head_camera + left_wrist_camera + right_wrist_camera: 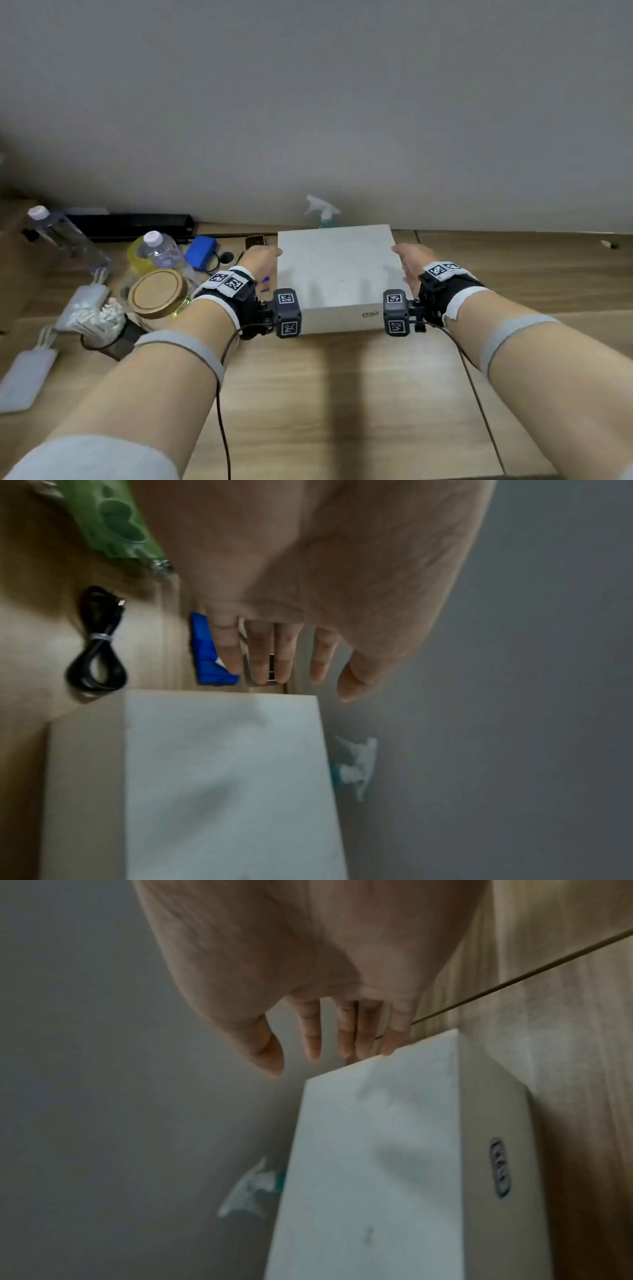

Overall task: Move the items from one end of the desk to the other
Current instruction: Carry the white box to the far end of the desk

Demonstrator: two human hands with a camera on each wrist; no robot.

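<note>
my left hand and right hand flank the white box mid-desk, fingers straight and relaxed, gripping nothing. whether my palms touch its sides i can't tell. spray bottle behind it.

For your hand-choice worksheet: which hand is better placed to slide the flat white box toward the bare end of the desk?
Probably left. The left hand flanks the flat white box on its cluttered side, so it can push toward the bare end; the right hand would block.
</note>
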